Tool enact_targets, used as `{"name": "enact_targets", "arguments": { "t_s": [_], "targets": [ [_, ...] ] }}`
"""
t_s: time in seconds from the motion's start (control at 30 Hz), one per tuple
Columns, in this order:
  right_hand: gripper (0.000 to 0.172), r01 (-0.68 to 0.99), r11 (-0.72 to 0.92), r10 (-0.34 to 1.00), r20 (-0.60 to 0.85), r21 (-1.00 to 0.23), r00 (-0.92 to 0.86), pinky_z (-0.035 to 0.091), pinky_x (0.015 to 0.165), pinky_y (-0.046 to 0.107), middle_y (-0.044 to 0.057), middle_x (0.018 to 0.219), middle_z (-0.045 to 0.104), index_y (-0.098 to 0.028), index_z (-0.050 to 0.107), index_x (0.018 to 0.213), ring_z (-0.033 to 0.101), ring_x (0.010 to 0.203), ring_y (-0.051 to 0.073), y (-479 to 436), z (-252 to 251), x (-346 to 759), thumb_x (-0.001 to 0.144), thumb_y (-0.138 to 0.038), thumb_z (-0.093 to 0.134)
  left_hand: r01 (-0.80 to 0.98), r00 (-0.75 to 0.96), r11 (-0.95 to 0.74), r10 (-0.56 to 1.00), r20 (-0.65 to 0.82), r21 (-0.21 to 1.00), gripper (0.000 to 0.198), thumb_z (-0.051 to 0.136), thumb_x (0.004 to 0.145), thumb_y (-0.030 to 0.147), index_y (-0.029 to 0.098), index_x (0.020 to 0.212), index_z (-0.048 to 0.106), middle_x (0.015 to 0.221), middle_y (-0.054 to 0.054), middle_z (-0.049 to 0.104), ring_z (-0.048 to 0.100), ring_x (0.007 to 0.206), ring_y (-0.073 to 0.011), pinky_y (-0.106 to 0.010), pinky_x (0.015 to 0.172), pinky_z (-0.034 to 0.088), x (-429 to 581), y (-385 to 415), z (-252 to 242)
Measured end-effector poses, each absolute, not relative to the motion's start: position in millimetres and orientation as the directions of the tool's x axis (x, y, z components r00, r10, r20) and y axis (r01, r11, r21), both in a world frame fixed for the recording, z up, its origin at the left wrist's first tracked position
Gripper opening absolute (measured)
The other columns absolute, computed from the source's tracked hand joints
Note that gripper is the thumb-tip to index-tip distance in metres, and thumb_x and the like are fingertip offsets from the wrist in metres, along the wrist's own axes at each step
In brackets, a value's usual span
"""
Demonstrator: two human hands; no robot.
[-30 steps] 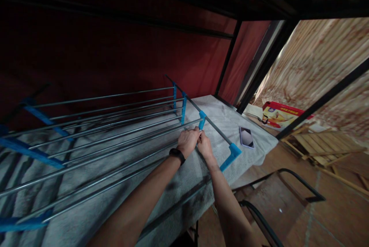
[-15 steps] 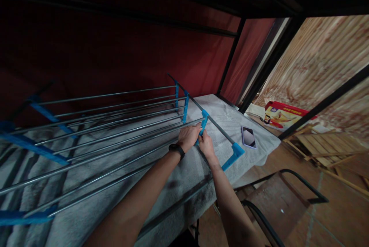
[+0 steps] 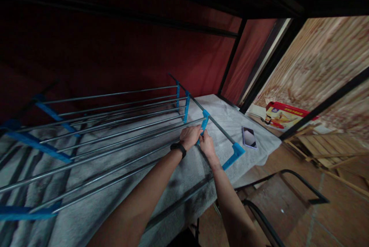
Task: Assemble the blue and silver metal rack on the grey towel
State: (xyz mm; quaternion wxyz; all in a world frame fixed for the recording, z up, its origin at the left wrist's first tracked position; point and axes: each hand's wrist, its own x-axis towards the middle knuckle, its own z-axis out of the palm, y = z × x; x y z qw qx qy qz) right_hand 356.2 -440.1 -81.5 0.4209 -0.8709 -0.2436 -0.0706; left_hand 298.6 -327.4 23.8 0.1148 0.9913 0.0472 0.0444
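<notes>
A rack of grey metal rods with blue plastic end brackets, like a drying rack, lies across the grey cloth. My left hand, with a black band on its wrist, is closed at a blue bracket on the rack's right side. Just to the right, my right hand grips the lower part of that same bracket. The fingers of both hands meet there and partly hide it. Another blue corner piece sits nearer to me, right of my right forearm.
On the cloth to the right lies a phone. Black metal posts frame the surface. Beyond stand a red and yellow box and wooden slats on the floor. A dark-framed chair is at the lower right.
Both hands stay on the same bracket with almost the same grip. The rack's left end appears slightly farther right and higher in view.
</notes>
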Motion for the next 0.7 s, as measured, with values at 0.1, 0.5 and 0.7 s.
{"name": "enact_targets", "arguments": {
  "t_s": [0.1,0.5,0.7],
  "targets": [
    [0.023,0.495,-0.513,0.366,0.343,-0.701,0.865,0.041,0.063,0.028,0.007,0.079,0.066,-0.018,0.052,0.11,0.062,0.071,0.021,-440,-83,357,0.09,-0.022,0.041,0.093,0.991,-0.971,0.112,0.072,0.222,0.037,0.033,0.103,0.042,0.024,0.12,0.061,0.104,-0.01,0.074,0.069,0.099,-0.0252,-0.033,0.081,0.049,298,-328,23],
    [0.023,0.508,-0.469,0.38,0.354,-0.722,0.855,0.042,0.065,0.029,0.009,0.084,0.067,-0.019,0.052,0.106,0.061,0.072,0.022,-444,-85,357,0.092,-0.033,0.041,0.039,0.987,-0.973,0.073,0.142,0.227,0.044,0.031,0.103,0.032,0.023,0.145,0.042,0.124,-0.012,0.065,0.065,0.105,-0.0255,-0.037,0.088,0.049,275,-322,10],
    [0.029,0.487,-0.509,0.375,0.327,-0.709,0.868,0.043,0.066,0.033,0.012,0.084,0.066,-0.019,0.054,0.104,0.06,0.073,0.024,-451,-86,360,0.092,-0.042,0.041,0.13,0.957,-0.982,0.161,0.243,0.139,0.049,0.035,0.098,0.013,0.018,0.147,0.04,0.121,-0.013,0.063,0.055,0.118,-0.0253,-0.039,0.102,0.041,205,-298,-9]
  ]
}}
